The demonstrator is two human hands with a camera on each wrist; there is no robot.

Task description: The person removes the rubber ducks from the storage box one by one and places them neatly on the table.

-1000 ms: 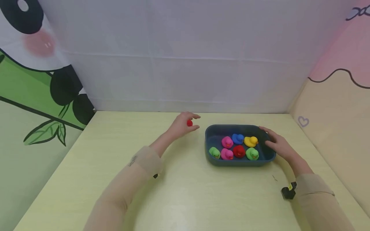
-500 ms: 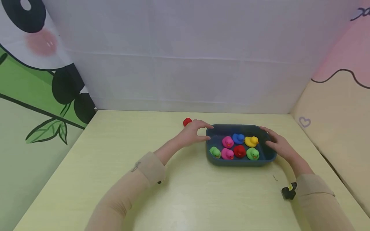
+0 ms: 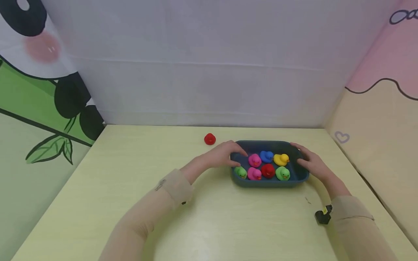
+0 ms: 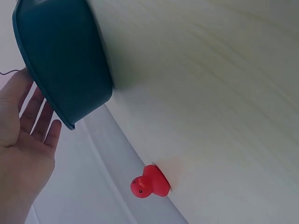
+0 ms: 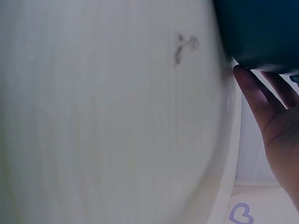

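Observation:
A dark teal tray (image 3: pixel 270 183) with rounded corners stands on the table at the right, holding several rubber ducks. My left hand (image 3: pixel 219 155) reaches over its left rim, thumb and index finger apart, with nothing between them. Just under those fingertips are a green duck (image 3: pixel 241 172) and a pink duck (image 3: pixel 254 160). At the tray's right end, my right hand (image 3: pixel 312 164) grips the back corner, thumb over the rim and other fingers on the outer wall in the right wrist view. A red rubber duck (image 4: pixel 150 182) stands outside the tray, near the table's back edge.
Also in the tray are a blue duck (image 3: pixel 266 156), a yellow duck (image 3: pixel 281 160), a red duck (image 3: pixel 268 171), a second pink duck (image 3: pixel 254 174) and a second green duck (image 3: pixel 282 173). A pale cloth wall (image 3: pixel 209 90) closes off the table's back edge.
My left hand has moved right and nearer, from around the red duck at the back to over the tray's left rim. That duck stands uncovered on the table. My right hand stays at the tray.

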